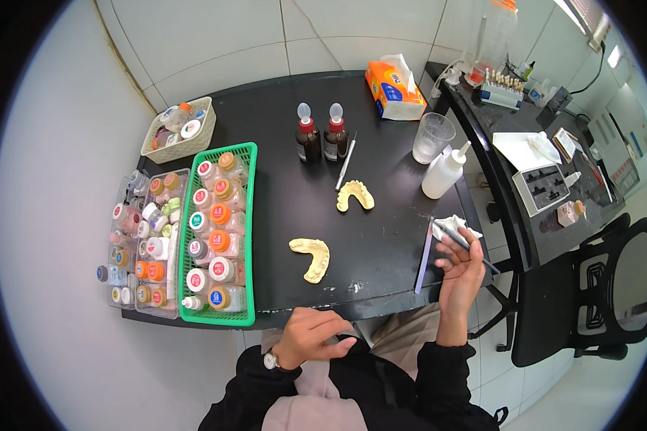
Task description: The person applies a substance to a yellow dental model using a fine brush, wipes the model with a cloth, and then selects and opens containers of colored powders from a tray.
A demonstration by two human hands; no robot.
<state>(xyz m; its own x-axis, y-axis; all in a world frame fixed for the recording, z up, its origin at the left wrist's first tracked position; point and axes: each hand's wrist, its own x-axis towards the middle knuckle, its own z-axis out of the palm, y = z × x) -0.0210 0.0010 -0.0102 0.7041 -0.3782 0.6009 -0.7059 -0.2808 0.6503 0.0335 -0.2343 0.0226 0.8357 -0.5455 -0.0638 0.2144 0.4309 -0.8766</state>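
Note:
My right hand (461, 276) is turned palm up near the table's right front edge, its fingers closed round a slim dark grey stick-like tool (487, 263). Just left of it lies a pale purple strip (423, 260), and a crumpled white tissue (453, 225) is behind its fingertips. At the front edge, my left hand (313, 337) hovers with bent fingers and the thumb apart, holding nothing that I can see. Closest to that hand is a cream dental arch model (316, 258). A second dental arch model (355, 195) sits farther back, below a slim metal instrument (346, 165).
Two brown dropper bottles (308, 139), a tissue pack (395, 90), a clear cup (433, 138) and a white squeeze bottle (445, 172) stand toward the back. A green basket (251, 215) of small jars is at left. A black chair (553, 309) stands right.

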